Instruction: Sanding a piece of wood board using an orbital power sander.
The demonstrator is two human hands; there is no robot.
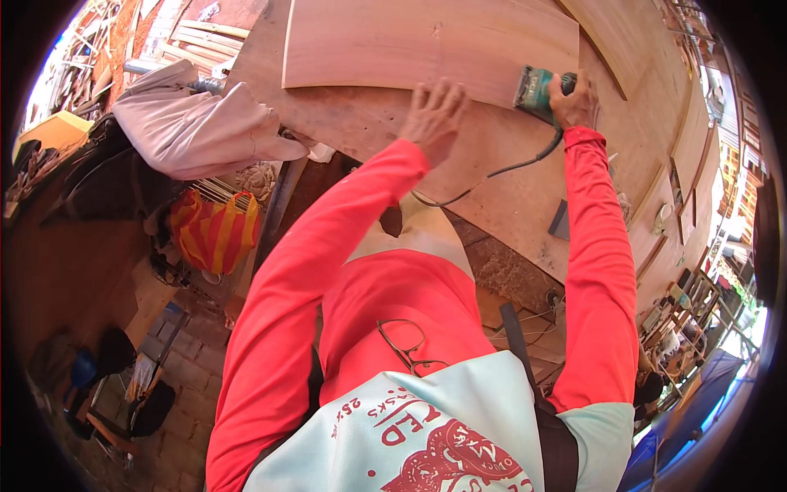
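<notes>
My right hand (pixel 579 105) is wrapped round the back of a green electric sander (pixel 536 90). The sander rests at the near right edge of a wide, pale reddish wooden board (pixel 426 49). From the tool a dark cord (pixel 512 169) curves down and left over the table edge. My left hand (pixel 434 119) lies with its fingers spread at the board's near edge, fingertips on the wood and nothing in its grasp. The sander's underside is hidden from me.
The boards lie on a large wooden worktable (pixel 492 197). Another long board (pixel 607 45) is at the right, and a small dark block (pixel 560 220) sits near the table's edge. A pale cloth (pixel 205 123) drapes at the left, above a red-and-yellow striped bag (pixel 215 232).
</notes>
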